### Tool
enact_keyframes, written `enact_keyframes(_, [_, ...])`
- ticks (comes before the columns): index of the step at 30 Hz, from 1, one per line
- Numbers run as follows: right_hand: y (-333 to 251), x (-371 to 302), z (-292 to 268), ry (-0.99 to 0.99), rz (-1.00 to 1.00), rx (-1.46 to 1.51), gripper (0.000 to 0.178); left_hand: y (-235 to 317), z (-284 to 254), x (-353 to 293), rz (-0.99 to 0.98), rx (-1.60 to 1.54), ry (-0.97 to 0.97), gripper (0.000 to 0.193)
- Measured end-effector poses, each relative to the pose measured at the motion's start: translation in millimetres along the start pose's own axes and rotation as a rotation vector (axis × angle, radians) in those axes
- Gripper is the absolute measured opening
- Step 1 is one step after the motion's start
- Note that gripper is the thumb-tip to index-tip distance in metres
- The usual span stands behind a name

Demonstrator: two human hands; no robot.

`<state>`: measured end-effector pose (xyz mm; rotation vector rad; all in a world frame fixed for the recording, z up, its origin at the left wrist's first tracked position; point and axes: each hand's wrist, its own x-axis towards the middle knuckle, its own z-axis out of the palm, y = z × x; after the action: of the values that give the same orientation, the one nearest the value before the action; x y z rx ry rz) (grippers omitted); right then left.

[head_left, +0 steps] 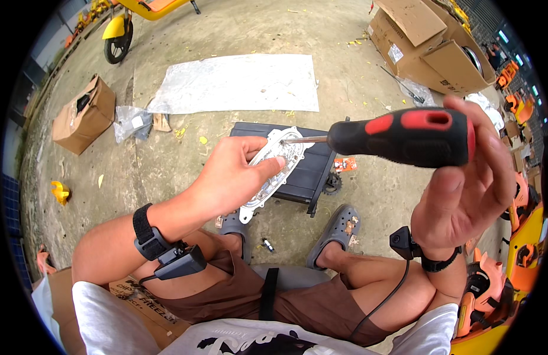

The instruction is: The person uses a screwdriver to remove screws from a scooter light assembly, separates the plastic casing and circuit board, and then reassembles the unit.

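My left hand [238, 171] grips an oblong silver metal housing [289, 155] by its side, the thumb lying over the inner face. The housing has a lugged rim and is tilted. In my right hand [472, 195] is a black and red screwdriver [398, 135], pinched near the butt of its handle between thumb and fingers. Its shaft runs left, with the tip at the housing's upper part; whether it sits in a screw is too small to tell. Beneath the housing stands a low black stool-like platform [297, 183].
By the platform's right side lie a small black gear [332, 183] and an orange packet [345, 164]. A white sheet [238, 83] covers the floor ahead. Cardboard boxes stand at left [87, 118] and far right [416, 41]. Orange and yellow machine parts [484, 284] crowd the right edge.
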<state>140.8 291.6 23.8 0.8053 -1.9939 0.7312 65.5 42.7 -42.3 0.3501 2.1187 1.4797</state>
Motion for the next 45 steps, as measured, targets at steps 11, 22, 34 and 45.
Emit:
enact_keyframes(11, [0.8,-0.6,-3.4,-0.055,-0.040,-0.081,0.040,-2.0,-1.1,0.2,-0.017,0.008,0.011,0.020])
enact_keyframes(22, [0.9,1.5,-1.7,-0.021,-0.034,-0.023,0.041,-1.5,-1.1,0.3,-0.006,-0.001,0.006,0.021])
enact_keyframes(34, [-6.1,-2.4,3.2,0.070,0.078,-0.012,0.054,-0.2,-0.9,2.3,-0.030,-0.025,-0.007,0.021])
enact_keyframes(45, [-5.6,-1.2,1.0,-0.029,-0.005,-0.118,0.044,-2.1,-1.5,2.1,-0.010,-0.045,-0.004,0.021])
